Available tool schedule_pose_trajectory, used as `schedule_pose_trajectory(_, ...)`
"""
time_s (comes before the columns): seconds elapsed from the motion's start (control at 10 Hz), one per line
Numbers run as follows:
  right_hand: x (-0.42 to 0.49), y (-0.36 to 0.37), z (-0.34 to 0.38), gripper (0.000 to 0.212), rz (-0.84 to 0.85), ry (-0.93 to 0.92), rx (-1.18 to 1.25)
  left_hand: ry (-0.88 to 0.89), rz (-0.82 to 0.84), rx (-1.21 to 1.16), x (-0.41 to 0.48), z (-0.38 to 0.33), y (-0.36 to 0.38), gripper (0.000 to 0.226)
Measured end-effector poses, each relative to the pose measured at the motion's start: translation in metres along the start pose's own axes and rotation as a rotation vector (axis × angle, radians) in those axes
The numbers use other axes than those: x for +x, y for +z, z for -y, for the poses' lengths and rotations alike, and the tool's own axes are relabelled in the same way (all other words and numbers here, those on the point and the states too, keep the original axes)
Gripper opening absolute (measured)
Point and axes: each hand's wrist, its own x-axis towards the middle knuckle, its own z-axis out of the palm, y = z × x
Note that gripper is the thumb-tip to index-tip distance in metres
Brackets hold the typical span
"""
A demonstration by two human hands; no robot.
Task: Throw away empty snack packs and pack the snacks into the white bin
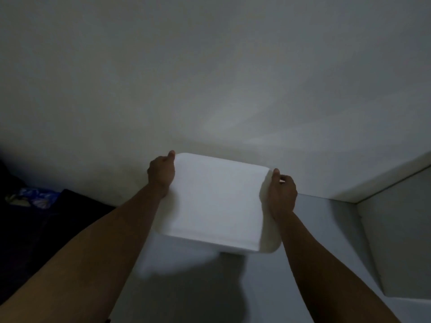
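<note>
Grips the white bin (pixel 217 199) at opposite edges, left hand (pixel 161 174) and right hand (pixel 282 192) clamped on it, likely for balanced lifting.

The person is working with both forearms bare, skin showing uncovered from the bottom edge of the view up to the wrists. The left hand (pixel 161 174) and the right hand (pixel 282 192) are likewise showing bare.
</note>
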Motion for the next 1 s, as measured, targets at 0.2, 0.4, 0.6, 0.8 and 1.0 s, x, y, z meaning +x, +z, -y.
schedule_pose_trajectory(0.2, -0.049, -0.016, 0.001, 0.039, 0.079, -0.422, -0.303, 0.674, -0.227, 0.222, -0.058, 0.036, -0.014, 0.054)
schedule_pose_trajectory(0.4, -0.103, -0.012, -0.03, 0.066, 0.309, -0.596, -0.716, 0.721, 0.026, 0.763, -0.113, 0.068, -0.014, 0.096)
schedule_pose_trajectory(0.6, -0.109, -0.005, -0.035, 0.061, 0.209, -0.652, -0.794, 0.754, -0.051, 0.863, -0.12, 0.069, -0.008, 0.098)
schedule_pose_trajectory(0.8, -0.109, -0.01, -0.031, 0.054, 0.242, -0.615, -0.687, 0.71, 0.073, 0.834, -0.122, 0.064, -0.015, 0.104)
schedule_pose_trajectory(1.0, -0.112, -0.036, -0.029, 0.03, 0.237, -0.675, -0.497, 0.692, 0.178, 0.636, -0.135, 0.061, -0.029, 0.09)
